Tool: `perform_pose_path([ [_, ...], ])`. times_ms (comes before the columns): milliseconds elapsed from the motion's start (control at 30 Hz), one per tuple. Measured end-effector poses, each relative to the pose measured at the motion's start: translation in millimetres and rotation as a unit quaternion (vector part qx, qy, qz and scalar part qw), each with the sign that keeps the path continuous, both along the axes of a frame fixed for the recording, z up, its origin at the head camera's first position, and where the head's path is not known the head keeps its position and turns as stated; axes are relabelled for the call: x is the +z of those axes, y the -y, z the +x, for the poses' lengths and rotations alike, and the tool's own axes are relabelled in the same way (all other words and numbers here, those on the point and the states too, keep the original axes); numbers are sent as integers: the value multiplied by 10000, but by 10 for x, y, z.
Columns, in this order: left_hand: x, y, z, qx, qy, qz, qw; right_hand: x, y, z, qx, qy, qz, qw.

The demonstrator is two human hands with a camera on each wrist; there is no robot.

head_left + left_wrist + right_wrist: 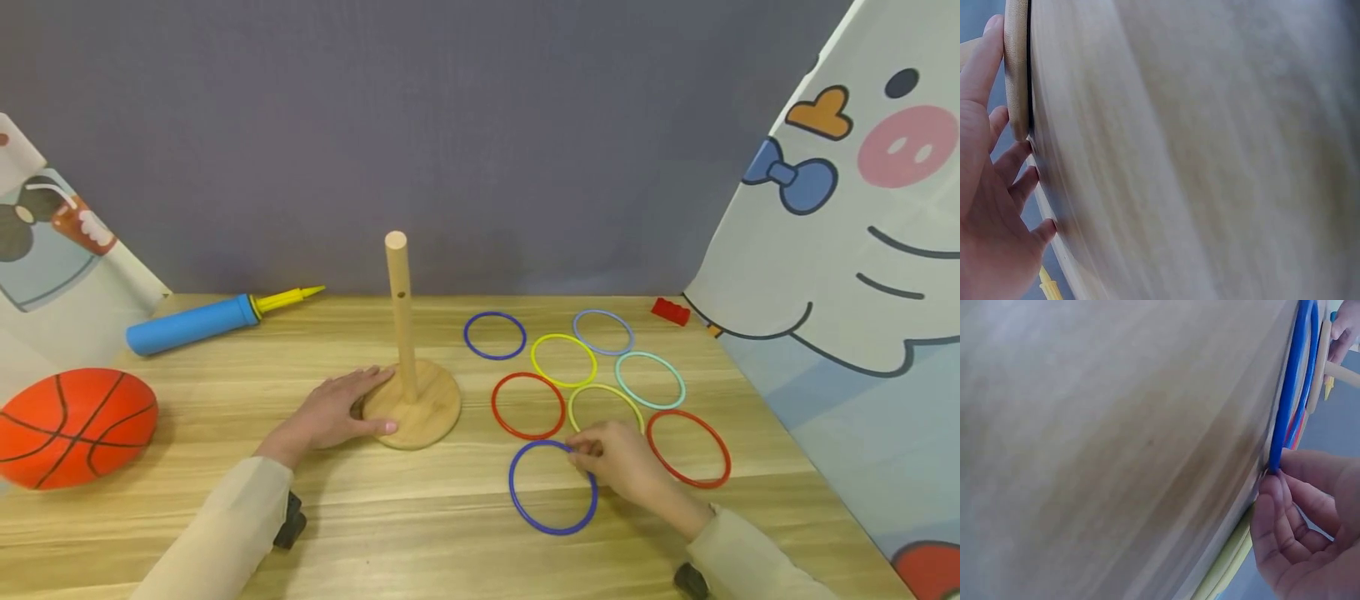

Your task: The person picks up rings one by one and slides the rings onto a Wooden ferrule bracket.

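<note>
In the head view, my left hand (337, 412) rests at the left side of a round wooden base (437, 408), its thumb and fingers spread along the rim. An upright wooden post (403, 325) rises from that base. My right hand (626, 462) pinches the upper right edge of a dark blue ring (555, 531) between thumb and fingertips. The right wrist view shows this blue ring (1288, 394) close up at the fingertips, low over the tabletop. Just beyond that hand lies a yellow ring (572, 412), partly hidden by it.
Several more rings lie flat around, among them a red ring (494, 408), another red ring (727, 454) and a teal ring (651, 354). A blue hand pump (195, 325) and an orange ball (82, 429) sit left. One red block (671, 312) lies at the back right.
</note>
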State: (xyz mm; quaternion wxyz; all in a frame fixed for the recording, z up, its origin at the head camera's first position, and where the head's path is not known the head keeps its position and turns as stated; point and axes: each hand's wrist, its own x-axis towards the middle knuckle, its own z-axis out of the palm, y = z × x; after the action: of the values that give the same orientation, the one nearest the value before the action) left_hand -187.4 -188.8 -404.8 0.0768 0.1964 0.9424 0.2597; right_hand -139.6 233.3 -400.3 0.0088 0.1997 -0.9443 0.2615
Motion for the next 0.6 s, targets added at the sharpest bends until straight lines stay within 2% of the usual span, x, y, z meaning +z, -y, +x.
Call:
perform_pose_path([
  [267, -14, -2, -4, 9, 7, -13, 10000, -5, 46, -16, -232, 55, -28, 9997],
  [500, -42, 16, -17, 33, 40, -37, 10000, -15, 22, -52, -86, 507, -461, 9976],
  [600, -54, 25, -21, 49, 73, -34, 10000, -45, 2, -71, -64, 533, -695, 9961],
])
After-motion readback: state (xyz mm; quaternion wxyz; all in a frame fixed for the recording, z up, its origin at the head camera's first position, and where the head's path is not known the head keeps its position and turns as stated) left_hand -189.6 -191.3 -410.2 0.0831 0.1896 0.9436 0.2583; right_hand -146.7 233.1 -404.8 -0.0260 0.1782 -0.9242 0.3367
